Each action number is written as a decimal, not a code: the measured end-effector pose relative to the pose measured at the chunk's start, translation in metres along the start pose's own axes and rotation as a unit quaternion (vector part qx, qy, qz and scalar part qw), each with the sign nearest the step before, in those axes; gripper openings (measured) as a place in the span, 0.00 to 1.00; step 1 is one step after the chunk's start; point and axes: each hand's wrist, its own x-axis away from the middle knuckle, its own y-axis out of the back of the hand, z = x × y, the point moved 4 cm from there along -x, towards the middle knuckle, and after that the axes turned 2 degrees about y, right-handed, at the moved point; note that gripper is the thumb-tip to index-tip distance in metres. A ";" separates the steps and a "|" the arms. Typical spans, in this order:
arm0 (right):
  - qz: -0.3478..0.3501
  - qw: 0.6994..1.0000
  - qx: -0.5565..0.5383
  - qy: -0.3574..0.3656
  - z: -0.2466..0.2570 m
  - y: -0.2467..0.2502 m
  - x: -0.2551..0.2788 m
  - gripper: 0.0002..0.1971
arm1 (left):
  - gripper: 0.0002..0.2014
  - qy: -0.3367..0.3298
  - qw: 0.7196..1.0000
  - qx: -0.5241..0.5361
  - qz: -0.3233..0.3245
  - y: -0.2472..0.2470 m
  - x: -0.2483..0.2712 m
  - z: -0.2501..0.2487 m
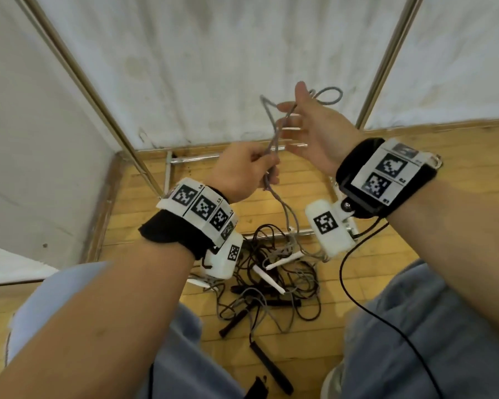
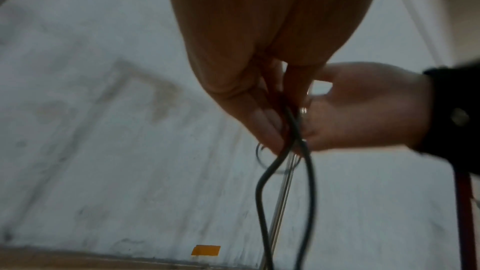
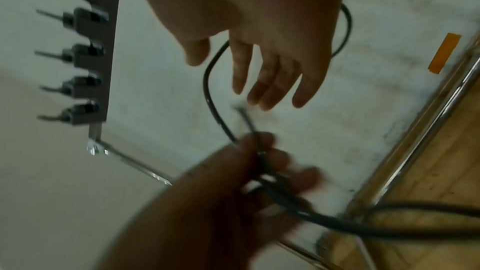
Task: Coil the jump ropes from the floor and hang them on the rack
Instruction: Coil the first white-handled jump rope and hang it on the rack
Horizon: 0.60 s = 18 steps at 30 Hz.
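Note:
A grey jump rope (image 1: 272,131) is stretched between my two hands above the floor. My left hand (image 1: 267,165) grips its bunched strands in curled fingers, and the rest of the rope hangs from there down to the floor. My right hand (image 1: 297,119) is held up beyond it, palm toward me and fingers straight. A loop of the rope (image 3: 207,81) passes between its thumb and index finger and round the back of the hand (image 3: 259,73). The left wrist view shows my left fingertips (image 2: 270,130) pinching the strands (image 2: 259,192).
A tangle of black and grey jump ropes (image 1: 271,283) with black and white handles lies on the wooden floor between my knees. A rack with a row of hooks (image 3: 91,48) stands to the left in the right wrist view. White screens on metal poles (image 1: 104,116) close in the corner.

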 end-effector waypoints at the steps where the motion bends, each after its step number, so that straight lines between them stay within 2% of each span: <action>1: 0.028 0.999 0.021 -0.015 -0.008 -0.002 0.004 0.26 | 0.12 -0.001 0.999 0.017 -0.032 0.006 0.000 0.000; 3: 0.108 0.990 0.079 -0.046 -0.027 -0.011 0.015 0.28 | 0.13 0.002 0.994 0.065 -0.083 0.018 0.001 -0.002; 5: 0.177 0.969 0.161 -0.064 -0.048 -0.020 0.032 0.24 | 0.14 0.017 0.987 0.121 -0.109 0.026 0.003 -0.001; 6: 0.188 0.956 0.217 -0.055 -0.057 -0.022 0.039 0.18 | 0.14 0.024 0.982 0.153 -0.108 0.027 0.004 -0.001; 8: 0.168 0.929 0.331 0.006 -0.065 -0.026 0.046 0.03 | 0.13 0.031 0.974 0.201 -0.104 0.029 0.010 -0.005; 9: 0.154 0.918 0.363 0.032 -0.067 -0.026 0.047 0.01 | 0.12 0.032 0.967 0.227 -0.107 0.030 0.012 -0.008; 11: 0.141 0.902 0.404 0.056 -0.070 -0.026 0.046 0.04 | 0.11 0.032 0.940 0.318 -0.120 0.036 0.016 -0.016; 12: 0.149 0.884 0.440 0.053 -0.073 -0.025 0.044 0.05 | 0.11 0.027 0.920 0.371 -0.122 0.040 0.017 -0.020; 14: 0.184 0.835 0.519 0.017 -0.080 -0.023 0.039 0.09 | 0.11 0.010 0.885 0.443 -0.138 0.053 0.018 -0.026; 15: 0.194 0.829 0.525 -0.002 -0.080 -0.021 0.035 0.11 | 0.11 0.006 0.875 0.459 -0.155 0.060 0.019 -0.027; 16: 0.194 0.845 0.498 -0.022 -0.077 -0.019 0.032 0.13 | 0.11 0.008 0.869 0.464 -0.172 0.067 0.020 -0.026; 17: 0.185 0.876 0.443 -0.040 -0.073 -0.017 0.028 0.14 | 0.12 0.020 0.872 0.453 -0.184 0.072 0.020 -0.023; 18: 0.168 0.910 0.375 -0.052 -0.066 -0.016 0.023 0.15 | 0.13 0.041 0.887 0.424 -0.181 0.073 0.020 -0.020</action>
